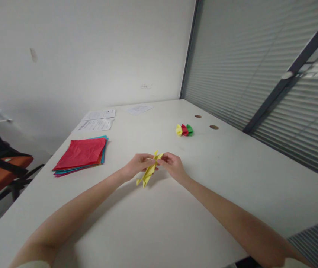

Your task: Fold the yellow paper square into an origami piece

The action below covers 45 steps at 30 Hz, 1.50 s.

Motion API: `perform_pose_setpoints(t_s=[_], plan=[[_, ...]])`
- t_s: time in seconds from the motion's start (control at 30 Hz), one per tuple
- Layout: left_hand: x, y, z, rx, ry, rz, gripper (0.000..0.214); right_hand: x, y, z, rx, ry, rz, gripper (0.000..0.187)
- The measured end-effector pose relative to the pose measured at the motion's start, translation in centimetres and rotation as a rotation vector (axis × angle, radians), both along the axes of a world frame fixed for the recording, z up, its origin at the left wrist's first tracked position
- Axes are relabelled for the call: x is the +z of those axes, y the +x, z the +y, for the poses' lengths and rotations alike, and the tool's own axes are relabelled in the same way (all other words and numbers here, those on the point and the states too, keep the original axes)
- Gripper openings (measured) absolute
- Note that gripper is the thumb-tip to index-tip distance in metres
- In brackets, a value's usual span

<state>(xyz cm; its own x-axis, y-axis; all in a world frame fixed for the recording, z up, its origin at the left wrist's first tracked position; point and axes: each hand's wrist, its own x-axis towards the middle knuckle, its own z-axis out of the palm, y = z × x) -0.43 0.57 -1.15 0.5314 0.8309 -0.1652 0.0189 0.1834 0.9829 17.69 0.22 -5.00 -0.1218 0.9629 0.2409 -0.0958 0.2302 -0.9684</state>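
A folded piece of yellow paper point(148, 174), creased and pointed at its ends, is held just above the white table point(147, 230). My left hand point(138, 166) is closed on its left side, thumb on top and fingers partly hidden beneath. Pinching the far end near its upper tips is my right hand point(173, 165). The paper slants from the far right down toward the near left, with two points hanging free at the near end.
A stack of coloured paper sheets point(82, 152), red on top, lies at the left. Farther back are printed sheets point(99, 120) and another sheet point(140, 109). Yellow, red and green folded papers point(185, 130) sit back right, near two round holes point(214, 127). An orange chair point(2, 178) stands left.
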Motion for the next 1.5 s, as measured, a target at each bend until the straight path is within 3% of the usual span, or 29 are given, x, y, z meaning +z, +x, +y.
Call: perform_pose_setpoints(t_s=[0.33,0.57,0.8,1.13,1.4,1.5], plan=[[-0.8,-0.2,0.2,0.033,-0.087,-0.106,0.04,0.4,0.2,0.0,-0.075,-0.046,-0.001,0.036],[-0.6,-0.2,0.0,-0.024,-0.031,-0.001,0.037,0.6,0.3,0.2,-0.135,-0.088,0.077,0.039],[-1.5,-0.4,0.7,0.147,-0.039,-0.072,0.031,0.2,0.0,0.0,0.002,-0.109,-0.042,0.037],[-1.8,-0.8,1.2,0.058,-0.077,-0.133,0.037,-0.5,0.1,0.3,-0.001,-0.203,-0.005,0.035],[-2.3,-0.9,1.8,0.228,-0.042,-0.159,0.028,-0.2,0.0,-0.2,0.068,-0.233,0.018,0.039],[-2.3,-0.9,1.8,0.226,-0.048,-0.174,0.027,-0.4,0.1,-0.1,0.08,-0.281,0.05,0.039]])
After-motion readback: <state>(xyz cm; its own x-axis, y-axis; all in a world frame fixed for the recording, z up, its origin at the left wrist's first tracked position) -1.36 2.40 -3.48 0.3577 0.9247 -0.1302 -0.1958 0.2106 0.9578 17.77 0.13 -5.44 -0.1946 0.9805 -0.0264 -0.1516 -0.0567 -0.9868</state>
